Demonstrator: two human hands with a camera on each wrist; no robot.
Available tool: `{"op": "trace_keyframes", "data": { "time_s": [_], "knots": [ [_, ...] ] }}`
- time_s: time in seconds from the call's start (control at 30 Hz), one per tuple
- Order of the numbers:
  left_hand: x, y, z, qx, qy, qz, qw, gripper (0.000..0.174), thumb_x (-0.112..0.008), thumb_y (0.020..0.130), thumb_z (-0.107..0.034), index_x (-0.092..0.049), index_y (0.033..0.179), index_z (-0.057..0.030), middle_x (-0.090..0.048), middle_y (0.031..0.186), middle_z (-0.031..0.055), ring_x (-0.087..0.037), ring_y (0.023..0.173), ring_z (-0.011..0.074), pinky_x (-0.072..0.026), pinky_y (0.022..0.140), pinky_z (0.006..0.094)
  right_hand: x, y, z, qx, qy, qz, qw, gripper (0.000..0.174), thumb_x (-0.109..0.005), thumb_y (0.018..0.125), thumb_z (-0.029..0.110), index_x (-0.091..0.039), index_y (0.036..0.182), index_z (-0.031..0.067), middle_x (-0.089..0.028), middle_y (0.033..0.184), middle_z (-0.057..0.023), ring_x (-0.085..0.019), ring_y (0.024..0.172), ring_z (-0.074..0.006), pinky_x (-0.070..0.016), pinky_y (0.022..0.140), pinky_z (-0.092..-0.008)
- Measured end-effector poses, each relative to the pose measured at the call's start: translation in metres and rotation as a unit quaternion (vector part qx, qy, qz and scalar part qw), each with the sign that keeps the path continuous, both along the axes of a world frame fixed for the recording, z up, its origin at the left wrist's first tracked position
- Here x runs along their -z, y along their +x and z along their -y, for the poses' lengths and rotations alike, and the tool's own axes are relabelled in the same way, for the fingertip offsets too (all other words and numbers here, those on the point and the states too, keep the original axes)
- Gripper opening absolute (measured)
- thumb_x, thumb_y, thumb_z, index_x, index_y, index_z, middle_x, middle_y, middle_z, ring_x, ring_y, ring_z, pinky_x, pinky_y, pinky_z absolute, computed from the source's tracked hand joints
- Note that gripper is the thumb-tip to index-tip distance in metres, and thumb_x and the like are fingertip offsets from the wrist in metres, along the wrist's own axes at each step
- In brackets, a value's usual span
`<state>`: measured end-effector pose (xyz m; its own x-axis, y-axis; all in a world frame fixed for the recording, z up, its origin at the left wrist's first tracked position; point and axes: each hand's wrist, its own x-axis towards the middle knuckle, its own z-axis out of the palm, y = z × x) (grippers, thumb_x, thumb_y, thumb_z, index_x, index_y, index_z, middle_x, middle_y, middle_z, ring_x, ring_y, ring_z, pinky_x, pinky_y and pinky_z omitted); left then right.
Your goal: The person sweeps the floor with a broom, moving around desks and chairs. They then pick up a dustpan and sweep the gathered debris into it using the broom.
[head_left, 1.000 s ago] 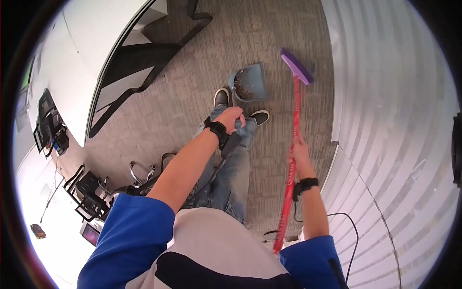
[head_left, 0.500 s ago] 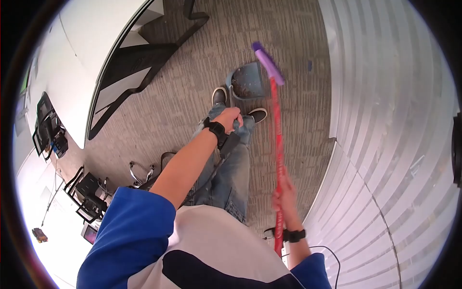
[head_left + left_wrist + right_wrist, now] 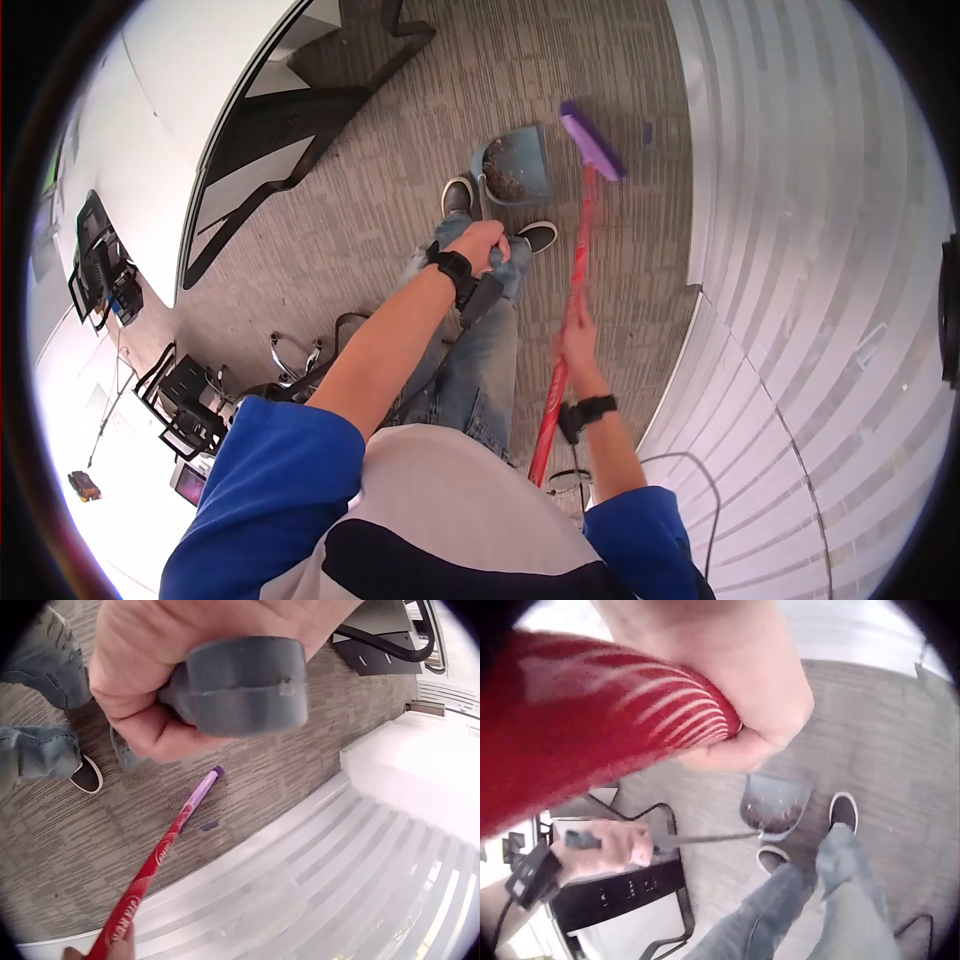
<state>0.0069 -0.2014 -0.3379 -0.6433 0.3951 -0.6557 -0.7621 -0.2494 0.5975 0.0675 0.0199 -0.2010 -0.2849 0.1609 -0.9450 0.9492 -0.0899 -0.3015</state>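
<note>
My left hand grips the grey handle of a long-handled dustpan, its fingers wrapped round the end. The blue-grey pan lies on the carpet just beyond my feet and holds dark debris. My right hand is curled round the red shaft of a broom. At the far end, the purple broom head is just right of the pan, with a strip of carpet between them. In the right wrist view the red shaft fills the upper left.
Right of me runs a white striped wall panel. A white desk with a dark frame stands at the left, with black chairs behind it. My shoes are near the pan. A small bluish patch shows on the carpet.
The broom head swung left to the pan's right edge, then moved back right, away from it. My right hand shifted with the shaft. The left hand and dustpan stayed nearly still.
</note>
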Motion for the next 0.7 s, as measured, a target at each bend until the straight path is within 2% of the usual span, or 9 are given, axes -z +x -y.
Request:
{"op": "trace_keyframes", "data": {
  "time_s": [0.07,0.2,0.23,0.27,0.3,0.37,0.5,0.57,0.7],
  "knots": [
    [-0.039,-0.017,-0.003,0.153,-0.133,-0.084,0.976,0.029,-0.038,0.087,-0.020,-0.039,0.062,-0.0052,-0.050,0.060,0.0069,-0.046,0.057,0.0144,-0.0375,0.057,0.0254,-0.030,0.013,0.021,0.014,-0.047,0.054,0.997,0.036,-0.041,0.091,0.033,-0.041,0.124,0.0204,-0.036,0.051,0.0008,-0.034,0.034,-0.0099,-0.0288,0.029,-0.0247],
    [-0.010,-0.004,0.002,0.075,-0.081,-0.082,0.990,0.031,-0.037,0.088,-0.022,-0.039,0.063,-0.0045,-0.051,0.061,0.0072,-0.046,0.058,0.0147,-0.0367,0.062,0.0257,-0.086,0.034,0.031,0.027,-0.101,0.098,0.990,0.040,-0.042,0.091,0.033,-0.037,0.129,0.0240,-0.035,0.051,0.0008,-0.033,0.034,-0.0091,-0.0266,0.029,-0.0228],
    [-0.003,-0.001,0.009,0.112,-0.089,-0.109,0.984,0.008,-0.048,0.066,-0.005,-0.040,0.066,-0.0029,-0.053,0.066,0.0076,-0.050,0.065,0.0218,-0.0395,0.061,0.0276,-0.098,0.044,0.025,0.028,-0.105,0.095,0.990,0.041,-0.043,0.091,0.034,-0.036,0.130,0.0251,-0.035,0.051,0.0013,-0.032,0.034,-0.0084,-0.0260,0.029,-0.0223],
    [-0.003,-0.002,0.012,0.148,-0.096,-0.136,0.975,0.034,-0.060,0.044,0.012,-0.041,0.069,-0.0014,-0.056,0.071,0.0081,-0.054,0.071,0.0289,-0.0424,0.060,0.0294,-0.105,0.046,0.019,0.030,-0.108,0.091,0.989,0.042,-0.043,0.091,0.034,-0.034,0.131,0.0262,-0.035,0.051,0.0018,-0.032,0.034,-0.0077,-0.0255,0.029,-0.0219],
    [-0.002,-0.002,0.012,0.148,-0.096,-0.136,0.975,0.034,-0.060,0.044,0.012,-0.041,0.069,-0.0014,-0.056,0.071,0.0081,-0.054,0.071,0.0289,-0.0424,0.060,0.0294,-0.109,0.043,0.009,0.030,-0.108,0.091,0.990,0.042,-0.043,0.091,0.034,-0.034,0.131,0.0262,-0.035,0.051,0.0018,-0.032,0.034,-0.0077,-0.0255,0.029,-0.0219],
    [-0.013,-0.005,0.010,0.001,0.036,0.019,0.999,0.027,-0.038,0.088,-0.020,-0.039,0.066,-0.0054,-0.047,0.060,0.0050,-0.045,0.057,0.0123,-0.0366,0.055,0.0231,-0.116,0.034,-0.018,0.039,-0.061,0.099,0.992,0.041,-0.043,0.091,0.032,-0.036,0.131,0.0226,-0.034,0.048,0.0023,-0.033,0.033,-0.0074,-0.0264,0.028,-0.0224],
    [-0.040,-0.016,0.002,0.072,-0.034,-0.047,0.996,0.020,-0.042,0.087,-0.015,-0.038,0.070,-0.0052,-0.044,0.062,0.0037,-0.044,0.056,0.0104,-0.0362,0.049,0.0214,-0.080,-0.025,-0.067,-0.014,0.027,-0.018,0.999,0.039,-0.042,0.091,0.034,-0.040,0.127,0.0190,-0.035,0.048,0.0023,-0.032,0.032,-0.0078,-0.0271,0.027,-0.0229],
    [-0.062,-0.027,-0.006,-0.219,0.146,0.327,0.908,0.016,-0.045,0.085,-0.011,-0.038,0.073,-0.0045,-0.042,0.064,0.0027,-0.043,0.054,0.0091,-0.0352,0.044,0.0208,-0.038,-0.050,-0.096,-0.002,0.056,-0.048,0.997,0.040,-0.041,0.091,0.034,-0.040,0.127,0.0183,-0.034,0.049,0.0023,-0.032,0.032,-0.0085,-0.0276,0.027,-0.0233],
    [-0.055,-0.027,0.007,-0.088,0.098,0.220,0.967,0.016,-0.047,0.085,-0.008,-0.038,0.073,-0.0040,-0.042,0.066,0.0021,-0.043,0.054,0.0083,-0.0355,0.044,0.0202,0.028,-0.109,-0.140,0.053,0.046,-0.038,0.997,0.041,-0.041,0.091,0.033,-0.035,0.130,0.0213,-0.034,0.051,0.0012,-0.033,0.034,-0.0091,-0.0280,0.029,-0.0234]
  ]
}}
